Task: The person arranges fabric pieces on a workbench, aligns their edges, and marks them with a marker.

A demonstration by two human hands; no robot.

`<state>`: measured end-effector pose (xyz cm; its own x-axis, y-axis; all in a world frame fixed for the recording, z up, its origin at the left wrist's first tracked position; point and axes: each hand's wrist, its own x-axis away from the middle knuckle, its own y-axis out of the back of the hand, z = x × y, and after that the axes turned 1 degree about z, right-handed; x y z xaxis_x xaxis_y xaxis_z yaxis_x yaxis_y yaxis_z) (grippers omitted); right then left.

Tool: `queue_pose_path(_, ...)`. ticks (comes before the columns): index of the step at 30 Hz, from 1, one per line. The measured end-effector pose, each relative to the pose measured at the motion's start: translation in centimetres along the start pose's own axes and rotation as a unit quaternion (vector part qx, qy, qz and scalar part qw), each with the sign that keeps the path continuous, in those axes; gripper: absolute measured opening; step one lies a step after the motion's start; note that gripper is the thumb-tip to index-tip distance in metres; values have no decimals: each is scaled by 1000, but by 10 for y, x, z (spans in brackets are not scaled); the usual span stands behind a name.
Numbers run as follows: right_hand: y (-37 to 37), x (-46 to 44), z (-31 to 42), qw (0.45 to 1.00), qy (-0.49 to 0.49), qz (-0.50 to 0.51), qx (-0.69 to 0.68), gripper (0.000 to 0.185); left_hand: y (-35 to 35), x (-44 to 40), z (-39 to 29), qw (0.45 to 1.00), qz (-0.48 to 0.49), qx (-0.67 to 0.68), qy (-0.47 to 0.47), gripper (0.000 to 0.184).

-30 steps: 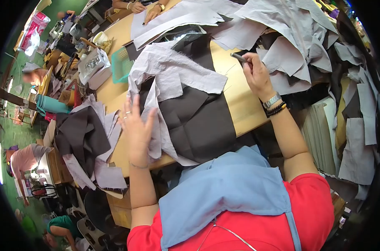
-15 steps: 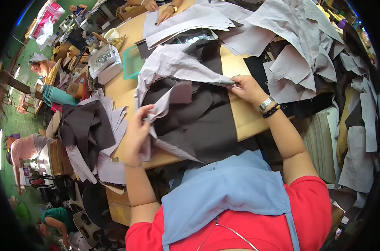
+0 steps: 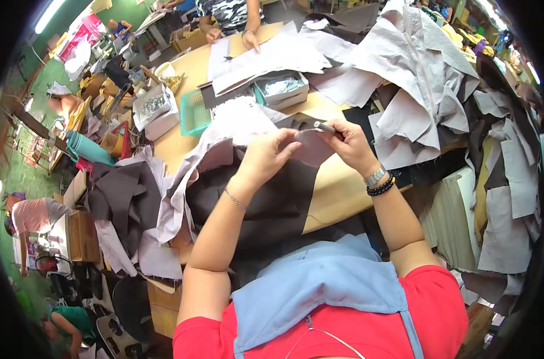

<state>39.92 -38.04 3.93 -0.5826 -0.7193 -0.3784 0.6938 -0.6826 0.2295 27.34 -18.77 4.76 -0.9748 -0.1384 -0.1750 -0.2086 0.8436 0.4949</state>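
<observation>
Between my hands a small grey-mauve fabric piece (image 3: 314, 149) is held up above the table. My left hand (image 3: 266, 157) pinches its left edge between thumb and fingers. A short grey pen-like stick (image 3: 324, 127) with a pale end sticks out of my right hand (image 3: 352, 146), whose fingers also touch the fabric's right edge. Below lies a large dark cloth (image 3: 248, 197) with a pale, frayed side (image 3: 185, 173) folded over at the left. Part of that cloth is hidden behind my left forearm.
A turquoise basket (image 3: 195, 112) and a box with a shiny plastic packet (image 3: 282, 87) stand beyond the cloth. Cut fabric heaps (image 3: 412, 66) lie at right, more dark pieces (image 3: 125, 194) at left. Across the wooden table (image 3: 338, 200), another person's hands (image 3: 249, 40) rest near pale sheets.
My left hand has moved right and up, close to my right hand. The small fabric piece is now between both hands. The large cloth's pale side has dropped to the left.
</observation>
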Motion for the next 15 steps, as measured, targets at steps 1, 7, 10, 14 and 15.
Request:
queue_pose_path(1,0,1,-8,999,5,-33,-18,17,-6,-5,10,999,-29,13,-3,21)
queue_pose_path(7,-1,21,-44,971,-113,-181,-108,34,-16,-1,24,967,-184,177,-25,15)
queue_pose_path(10,-25,19,-50,966,-140,-152,-155,37,-20,-2,31,937,-208,276,-49,16)
queue_pose_path(14,-41,6,-53,958,-101,-181,-198,28,-23,7,20,934,-176,310,-30,24)
queue_pose_path(15,-42,3,-53,955,-86,-183,-218,26,-23,12,24,935,-159,318,-3,29)
